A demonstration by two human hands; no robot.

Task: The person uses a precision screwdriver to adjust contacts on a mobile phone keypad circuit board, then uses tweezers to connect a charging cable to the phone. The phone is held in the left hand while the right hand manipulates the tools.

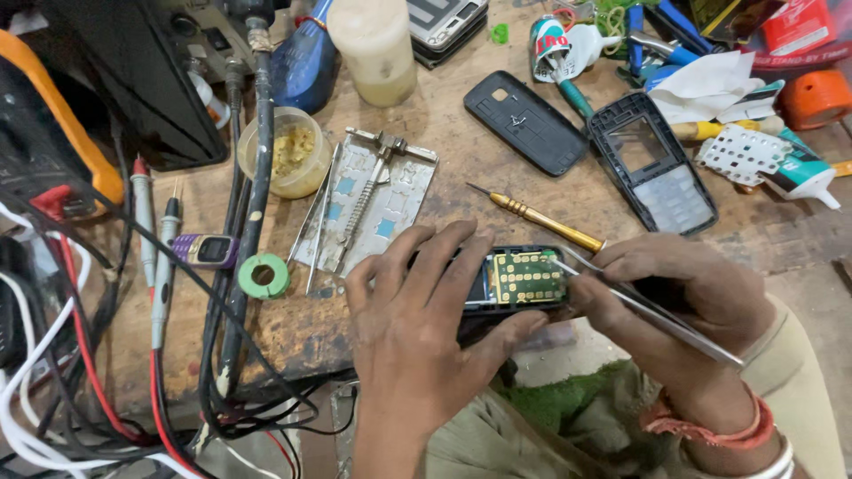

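Note:
My left hand grips a small opened phone at the near edge of the wooden bench; its gold keypad circuit board faces up. My right hand holds metal tweezers, whose tips touch the right edge of the board. A screwdriver with a gold handle lies on the bench just behind the phone. A black back cover and a black front frame with a keypad lie farther back.
A metal board-holder jig lies left of centre, with a small pot of yellow paste, a green tape roll and a tiny purple phone beside it. Cables and red and black probes crowd the left. Tools, glue tubes and paper clutter the back right.

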